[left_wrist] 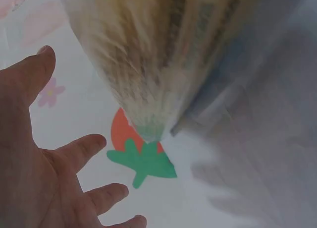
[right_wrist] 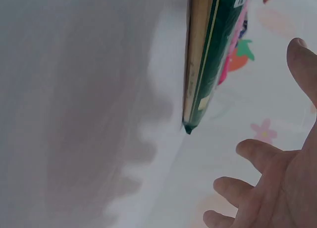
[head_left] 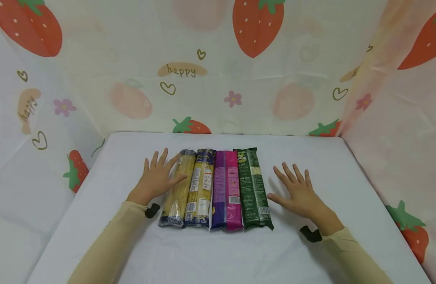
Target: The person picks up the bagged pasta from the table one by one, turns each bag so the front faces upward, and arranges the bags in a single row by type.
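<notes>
Side by side on the white table lie a clear pack of dried noodles (head_left: pixel 178 191), a second yellowish noodle pack (head_left: pixel 200 189) with blue ends, a purple-and-pink pack (head_left: pixel 227 189) and a dark green pack (head_left: pixel 253 189). My left hand (head_left: pixel 157 179), fingers spread, is over the left edge of the clear pack. In the left wrist view a gap shows between that hand (left_wrist: pixel 44 163) and the pack (left_wrist: pixel 148 54). To the right of the green pack, my right hand (head_left: pixel 299 193) is spread out too, holding nothing. The right wrist view shows it apart from the green pack (right_wrist: pixel 213 64).
The white table (head_left: pixel 210 260) extends around the packs. Behind it stands a cloth backdrop (head_left: pixel 210 102) with strawberries, hearts and flowers, and similar cloth hangs on both sides. A black strap piece (head_left: pixel 152 210) sits at the left wrist, another black piece (head_left: pixel 311 234) at the right.
</notes>
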`<state>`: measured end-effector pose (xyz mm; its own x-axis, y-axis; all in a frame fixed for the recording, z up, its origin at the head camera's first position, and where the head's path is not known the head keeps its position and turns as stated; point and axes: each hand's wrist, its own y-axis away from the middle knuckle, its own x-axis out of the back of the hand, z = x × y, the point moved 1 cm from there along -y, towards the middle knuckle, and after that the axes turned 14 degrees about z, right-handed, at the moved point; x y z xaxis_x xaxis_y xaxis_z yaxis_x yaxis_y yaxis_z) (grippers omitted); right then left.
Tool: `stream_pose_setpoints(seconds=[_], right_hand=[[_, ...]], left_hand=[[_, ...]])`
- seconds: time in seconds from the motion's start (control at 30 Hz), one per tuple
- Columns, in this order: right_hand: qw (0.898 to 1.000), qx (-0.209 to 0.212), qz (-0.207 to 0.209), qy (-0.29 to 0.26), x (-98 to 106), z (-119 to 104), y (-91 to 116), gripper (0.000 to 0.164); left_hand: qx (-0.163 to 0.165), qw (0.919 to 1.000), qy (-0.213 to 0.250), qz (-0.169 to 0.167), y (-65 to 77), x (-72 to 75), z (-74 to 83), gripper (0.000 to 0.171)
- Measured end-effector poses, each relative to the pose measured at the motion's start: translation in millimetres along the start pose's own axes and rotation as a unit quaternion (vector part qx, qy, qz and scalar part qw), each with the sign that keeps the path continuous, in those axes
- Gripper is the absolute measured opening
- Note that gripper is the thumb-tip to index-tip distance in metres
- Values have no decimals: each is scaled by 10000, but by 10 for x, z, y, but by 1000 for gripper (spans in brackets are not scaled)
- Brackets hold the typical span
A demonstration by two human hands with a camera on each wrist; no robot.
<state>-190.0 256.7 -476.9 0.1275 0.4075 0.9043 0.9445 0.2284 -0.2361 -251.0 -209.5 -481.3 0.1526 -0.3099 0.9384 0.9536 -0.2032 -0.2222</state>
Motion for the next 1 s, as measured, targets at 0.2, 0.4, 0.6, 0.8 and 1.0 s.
stream_pose_setpoints(seconds=[0.2,0.4,0.6,0.8,1.0], right_hand=[[9998,166,66,-61,-35,-65,39,99],[9993,362,10,-67,-105,-102,61,101],[9989,467,-24,-91,-128,-171,78,102],[9983,525,-67,-228,-126,-235,105,102],[9976,641,-44,-242,-167,-253,106,101]], left_hand=[[-146,9999,3,-22,-73,-51,103,87],[-290,9994,131,-132,-148,-55,243,88],[-362,9991,160,-181,-228,-63,378,90],[-560,9981,138,-206,-318,-53,557,91],[-835,9961,168,-215,-425,-44,734,88]])
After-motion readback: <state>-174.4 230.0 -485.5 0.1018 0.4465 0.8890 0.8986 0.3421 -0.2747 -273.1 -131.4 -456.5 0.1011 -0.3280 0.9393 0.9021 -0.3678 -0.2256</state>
